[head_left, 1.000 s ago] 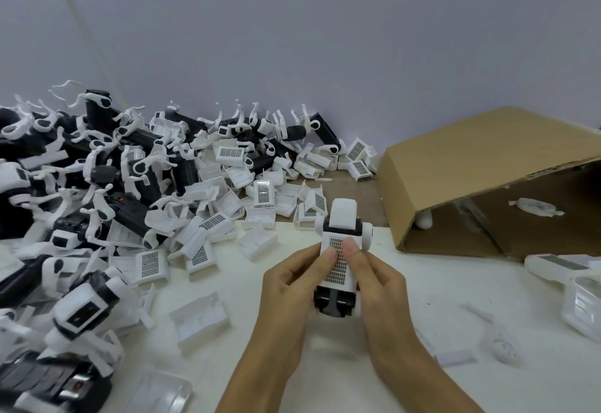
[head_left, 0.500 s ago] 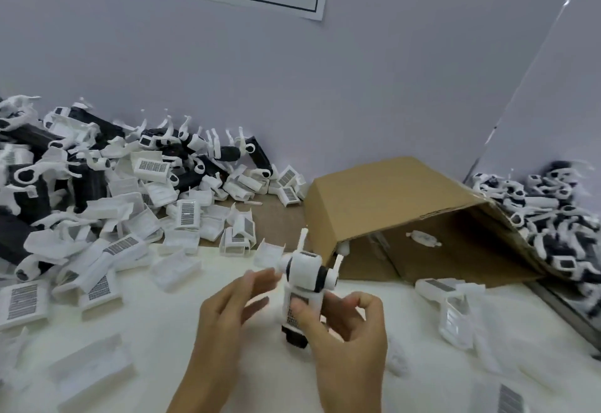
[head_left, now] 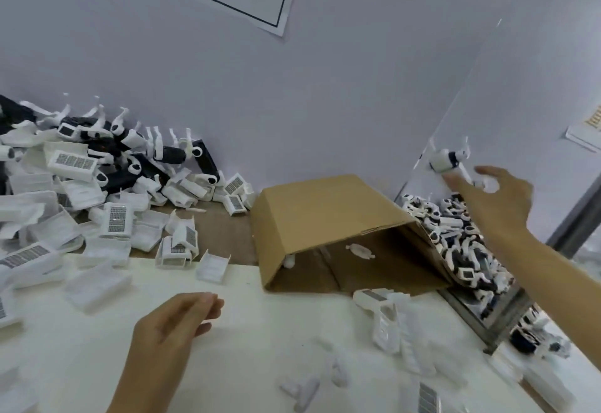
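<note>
Floating free of any grip, the white-and-black assembled unit [head_left: 443, 161] is in mid-air against the wall, just above and to the left of the right hand's [head_left: 497, 199] fingertips [head_left: 454, 181]. It is blurred, but its body seems to lie roughly crosswise, with thin prongs sticking up and down. That hand is stretched out to the right, fingers spread and straight, holding nothing. It is by far the nearer hand. Directly below unit and hand lies the pile of finished units [head_left: 455, 237], behind the tipped cardboard box [head_left: 325, 211], so this reads as a toss onto that heap, needing no further reach. The left hand [head_left: 177, 321] hovers over the white table [head_left: 260, 341], fingers together and loosely bent, gripping nothing. White housings and black parts [head_left: 97, 185] are heaped far left.
</note>
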The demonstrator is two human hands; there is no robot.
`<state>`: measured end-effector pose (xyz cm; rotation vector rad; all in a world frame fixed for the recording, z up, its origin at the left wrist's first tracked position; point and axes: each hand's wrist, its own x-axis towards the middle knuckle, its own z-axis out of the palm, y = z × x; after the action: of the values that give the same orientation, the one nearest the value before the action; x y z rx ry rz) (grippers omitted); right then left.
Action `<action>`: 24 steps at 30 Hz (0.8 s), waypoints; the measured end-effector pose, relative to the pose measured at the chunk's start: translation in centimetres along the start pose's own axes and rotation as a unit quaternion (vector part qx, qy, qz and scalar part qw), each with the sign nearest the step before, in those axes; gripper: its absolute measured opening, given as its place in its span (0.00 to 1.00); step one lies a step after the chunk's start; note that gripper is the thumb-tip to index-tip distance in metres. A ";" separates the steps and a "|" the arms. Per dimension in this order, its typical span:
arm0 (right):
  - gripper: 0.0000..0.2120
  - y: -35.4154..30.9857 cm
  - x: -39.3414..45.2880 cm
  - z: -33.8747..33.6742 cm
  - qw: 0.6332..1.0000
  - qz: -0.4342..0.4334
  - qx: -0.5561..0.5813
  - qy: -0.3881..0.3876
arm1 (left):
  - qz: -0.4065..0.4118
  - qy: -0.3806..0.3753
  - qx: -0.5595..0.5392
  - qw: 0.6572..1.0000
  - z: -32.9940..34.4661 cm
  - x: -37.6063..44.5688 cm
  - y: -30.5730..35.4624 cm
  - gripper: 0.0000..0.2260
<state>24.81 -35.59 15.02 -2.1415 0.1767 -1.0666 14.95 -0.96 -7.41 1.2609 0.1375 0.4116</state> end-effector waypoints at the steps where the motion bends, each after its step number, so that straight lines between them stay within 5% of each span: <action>1: 0.12 0.4 -0.4 0.7 1.000 0.025 0.012 -0.010 | -0.002 0.002 -0.004 1.000 -0.1 0.2 -0.1 0.08; 6: 0.06 0.4 -11.4 7.0 0.963 0.152 0.164 -0.151 | -0.013 0.017 -0.027 0.999 -0.2 1.0 -0.5 0.08; 12: 0.14 -4.5 -27.3 14.6 0.819 0.319 0.365 -0.308 | -0.034 0.101 -0.095 0.990 -0.9 1.3 0.0 0.10; 16: 0.10 -6.3 -30.3 15.4 0.859 0.189 0.317 -0.355 | -0.025 0.123 -0.070 0.990 -1.2 0.7 1.1 0.12; 20: 0.11 -5.7 -29.4 15.6 0.858 0.218 0.304 -0.352 | 0.014 0.140 0.040 0.989 -0.9 0.0 1.6 0.11; 24: 0.11 -6.0 -29.9 16.1 0.871 0.220 0.266 -0.350 | 0.079 0.236 0.095 0.964 -1.5 0.5 3.0 0.08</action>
<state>16.24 -10.04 -6.41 -1.7187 0.0125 -0.0176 14.28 1.29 -4.97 1.3471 0.4931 0.8521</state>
